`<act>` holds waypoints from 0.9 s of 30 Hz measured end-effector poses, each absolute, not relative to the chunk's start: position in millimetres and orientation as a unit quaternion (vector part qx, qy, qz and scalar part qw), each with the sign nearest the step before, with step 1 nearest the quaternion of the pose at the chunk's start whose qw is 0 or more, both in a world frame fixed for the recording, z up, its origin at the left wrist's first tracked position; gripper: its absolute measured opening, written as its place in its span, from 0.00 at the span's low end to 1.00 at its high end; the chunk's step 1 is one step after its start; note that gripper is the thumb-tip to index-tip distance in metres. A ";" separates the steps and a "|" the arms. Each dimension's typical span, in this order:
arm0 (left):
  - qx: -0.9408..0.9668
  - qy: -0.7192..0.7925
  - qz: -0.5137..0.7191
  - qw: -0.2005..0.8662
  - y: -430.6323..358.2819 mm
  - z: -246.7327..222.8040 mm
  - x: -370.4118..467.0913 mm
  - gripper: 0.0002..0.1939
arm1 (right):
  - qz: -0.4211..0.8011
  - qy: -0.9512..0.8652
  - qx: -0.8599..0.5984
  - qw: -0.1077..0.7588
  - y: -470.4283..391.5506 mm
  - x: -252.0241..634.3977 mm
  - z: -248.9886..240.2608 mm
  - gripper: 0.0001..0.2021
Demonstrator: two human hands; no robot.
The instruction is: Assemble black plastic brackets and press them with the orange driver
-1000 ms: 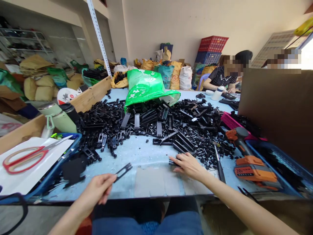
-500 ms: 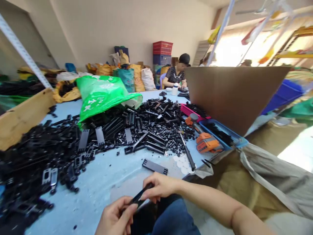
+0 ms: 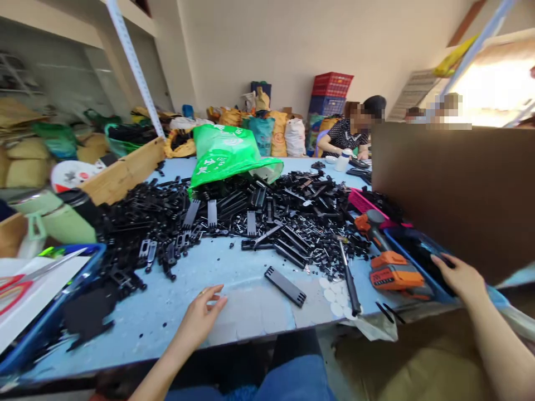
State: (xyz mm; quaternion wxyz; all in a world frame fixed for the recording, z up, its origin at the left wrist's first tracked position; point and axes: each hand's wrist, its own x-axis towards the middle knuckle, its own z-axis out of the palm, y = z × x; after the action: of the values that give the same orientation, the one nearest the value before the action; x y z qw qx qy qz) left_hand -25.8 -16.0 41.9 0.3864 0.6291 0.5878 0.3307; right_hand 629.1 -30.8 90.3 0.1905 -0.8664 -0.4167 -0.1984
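My left hand point(image 3: 204, 312) hovers above the front of the blue table, fingers apart and nothing in them. To its right lies a flat black plate point(image 3: 285, 285) with notched ends. Over at the right, my right hand point(image 3: 462, 277) reaches into a blue basket point(image 3: 449, 296) of black parts, its fingers closed on a dark slim part point(image 3: 446, 260) that is partly hidden. Beside that basket rest an orange and grey power tool point(image 3: 395, 272) and a hammer point(image 3: 349, 278) with a black handle.
Black parts point(image 3: 137, 217) and small screws point(image 3: 330, 250) are heaped across the table behind a green bag point(image 3: 228, 153). A brown board point(image 3: 455, 195) stands at the right. Scissors point(image 3: 37, 284) lie on a tray at the left. Another person point(image 3: 345, 136) sits across the table.
Both hands were together on a slim black part at the table's front edge. They have parted: the right went to the blue basket, the left let go. The view has swung left.
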 end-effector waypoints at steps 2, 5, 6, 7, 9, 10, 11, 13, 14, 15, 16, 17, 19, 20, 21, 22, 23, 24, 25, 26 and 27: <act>0.631 0.605 0.326 0.359 -9.3 35.9 -40.7 0.22 | -0.193 -0.442 -0.849 0.216 -21.8 621.4 78.1 0.34; 0.640 0.671 0.285 0.243 10.0 32.0 -65.9 0.23 | -0.135 -0.573 -0.753 0.293 -5.0 530.8 64.7 0.30; 0.624 0.710 0.267 0.188 20.0 32.1 -75.1 0.23 | -0.063 -0.645 -0.707 0.281 -0.6 488.3 60.7 0.28; 0.595 0.751 0.252 0.134 31.7 32.9 -84.5 0.23 | -0.012 -0.695 -0.666 0.271 2.4 444.5 56.3 0.26; 0.520 0.818 0.241 0.060 58.4 36.2 -102.3 0.24 | 0.047 -0.758 -0.616 0.208 4.6 364.8 46.0 0.24; 0.489 0.836 0.244 0.042 72.0 38.3 -110.2 0.25 | 0.053 -0.775 -0.601 0.186 4.7 332.9 40.0 0.25; 0.465 0.849 0.248 0.033 84.8 40.4 -117.3 0.26 | 0.052 -0.789 -0.589 0.167 4.8 307.8 33.8 0.26; 0.436 0.862 0.259 0.032 104.7 43.8 -128.6 0.24 | 0.049 -0.798 -0.583 0.142 7.0 277.7 22.9 0.27; 0.426 0.864 0.264 0.034 110.7 44.7 -132.7 0.22 | 0.057 -0.795 -0.587 0.140 9.2 270.7 19.3 0.27; 0.422 0.864 0.272 0.036 113.6 45.0 -135.7 0.19 | 0.077 -0.786 -0.595 0.148 11.9 267.0 17.5 0.26; 0.422 0.861 0.282 0.035 113.5 44.8 -137.5 0.17 | 0.112 -0.772 -0.604 0.164 14.8 265.3 17.5 0.24; 0.425 0.856 0.293 0.030 110.6 44.1 -137.8 0.16 | 0.167 -0.750 -0.611 0.191 17.4 264.0 19.2 0.24; 0.438 0.839 0.321 0.010 98.3 42.3 -133.6 0.17 | 0.323 -0.675 -0.608 0.265 21.2 258.9 26.1 0.23; 0.451 0.818 0.357 0.003 89.6 41.9 -128.7 0.18 | 0.408 -0.623 -0.595 0.302 22.5 254.1 30.4 0.23; 0.468 0.784 0.408 0.012 79.8 42.1 -121.7 0.19 | 0.486 -0.567 -0.575 0.334 23.4 247.6 34.7 0.24; 0.487 0.738 0.466 0.043 69.1 43.1 -112.7 0.19 | 0.548 -0.514 -0.554 0.360 24.2 239.6 38.7 0.24; 0.505 0.683 0.520 0.094 57.8 44.9 -101.7 0.20 | 0.595 -0.470 -0.532 0.377 24.6 230.5 42.4 0.24; 0.521 0.623 0.559 0.165 46.2 47.5 -89.3 0.20 | 0.630 -0.440 -0.512 0.385 24.7 220.7 45.7 0.25; 0.534 0.574 0.570 0.245 34.8 50.7 -75.9 0.20 | 0.656 -0.421 -0.492 0.388 24.4 210.5 48.7 0.25; 0.544 0.540 0.557 0.320 24.0 54.2 -62.2 0.21 | 0.677 -0.413 -0.470 0.387 23.7 200.4 51.4 0.25; 0.556 0.514 0.530 0.382 14.2 57.7 -49.1 0.22 | 0.695 -0.414 -0.447 0.383 22.6 190.8 53.8 0.25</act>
State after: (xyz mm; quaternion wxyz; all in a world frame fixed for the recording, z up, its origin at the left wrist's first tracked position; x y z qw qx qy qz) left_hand -49.1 14.2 57.7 0.3823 0.5558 0.5141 0.5298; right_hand 190.8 22.6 53.8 0.3830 -0.4470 -0.4135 0.6947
